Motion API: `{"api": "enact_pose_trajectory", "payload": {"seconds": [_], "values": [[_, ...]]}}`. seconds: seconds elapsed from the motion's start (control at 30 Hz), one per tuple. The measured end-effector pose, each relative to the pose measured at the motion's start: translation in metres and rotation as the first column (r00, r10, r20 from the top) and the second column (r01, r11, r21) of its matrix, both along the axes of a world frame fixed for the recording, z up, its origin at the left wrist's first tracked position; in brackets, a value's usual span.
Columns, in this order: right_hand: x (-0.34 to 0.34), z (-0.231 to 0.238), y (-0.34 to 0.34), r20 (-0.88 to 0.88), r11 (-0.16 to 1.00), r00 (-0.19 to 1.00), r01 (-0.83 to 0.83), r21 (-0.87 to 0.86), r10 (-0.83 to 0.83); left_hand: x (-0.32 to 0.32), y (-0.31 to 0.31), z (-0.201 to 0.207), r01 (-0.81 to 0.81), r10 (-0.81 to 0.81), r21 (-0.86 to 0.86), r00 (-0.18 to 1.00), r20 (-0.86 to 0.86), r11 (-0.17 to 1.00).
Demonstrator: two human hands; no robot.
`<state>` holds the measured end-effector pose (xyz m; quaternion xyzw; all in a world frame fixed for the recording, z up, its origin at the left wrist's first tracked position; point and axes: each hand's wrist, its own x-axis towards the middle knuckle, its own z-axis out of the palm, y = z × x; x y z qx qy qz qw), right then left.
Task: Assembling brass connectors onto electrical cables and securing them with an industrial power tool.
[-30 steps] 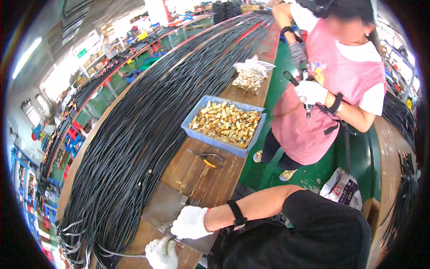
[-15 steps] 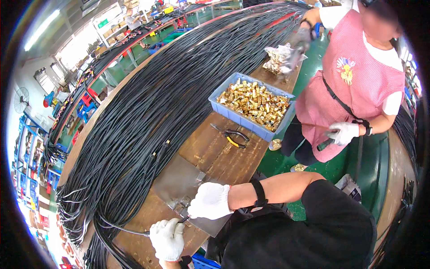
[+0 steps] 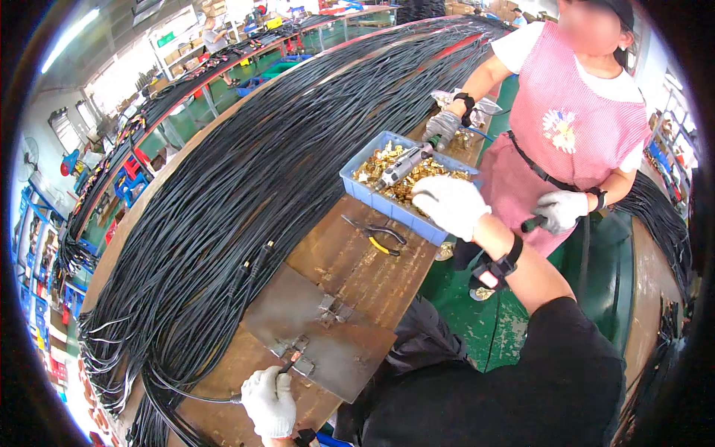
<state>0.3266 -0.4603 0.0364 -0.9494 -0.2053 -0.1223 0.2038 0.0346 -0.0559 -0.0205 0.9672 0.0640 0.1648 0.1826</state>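
My left hand (image 3: pixel 269 402), in a white glove, is closed around a black cable (image 3: pixel 199 398) at the near edge of the bench. The cable's stripped, coppery end (image 3: pixel 292 359) pokes out of the fist toward a small metal fixture (image 3: pixel 304 365) on a steel plate (image 3: pixel 279 302). My right hand (image 3: pixel 453 207), also gloved, reaches over a blue plastic bin (image 3: pixel 395 210) heaped with brass fittings (image 3: pixel 383 160). Its fingertips dip toward the fittings, and whether they grip one is not visible.
Across the bin a co-worker (image 3: pixel 573 127) holds a grey power tool (image 3: pixel 406 165) over the fittings, near my right hand. Pliers (image 3: pixel 384 244) with a yellow and black handle lie on the wooden bench. A thick bundle of black cables (image 3: pixel 246 179) covers its left side.
My right hand has left the steel plate and moved up and right to the bin. My left hand still holds the cable. The co-worker has brought the power tool over the bin.
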Motion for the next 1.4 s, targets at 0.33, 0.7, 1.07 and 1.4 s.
{"api": "enact_pose_trajectory", "payload": {"seconds": [0.33, 0.7, 1.07, 1.4], "values": [[0.018, -0.012, -0.051, -0.142, 0.915, 0.984, 0.046, -0.4, -0.112, 0.015, -0.006, -0.006, 0.028, -0.029, -0.006, 0.999, -0.04, 1.0], [-0.028, -0.026, -0.024, -0.43, 0.461, 0.838, 0.251, 0.851, 0.337, -0.023, -0.002, -0.02, 0.021, -0.022, -0.006, 0.997, -0.074, 1.0], [-0.123, -0.06, 0.166, -0.321, 0.212, 0.112, 0.546, 0.811, 0.941, 0.002, -0.012, 0.006, -0.094, 0.095, -0.033, 0.995, 0.024, 0.995], [-0.131, -0.093, 0.204, -0.241, 0.256, -0.132, 0.75, 0.61, 0.961, -0.013, -0.014, 0.02, -0.15, 0.143, -0.065, 0.983, -0.112, 0.987]]}}
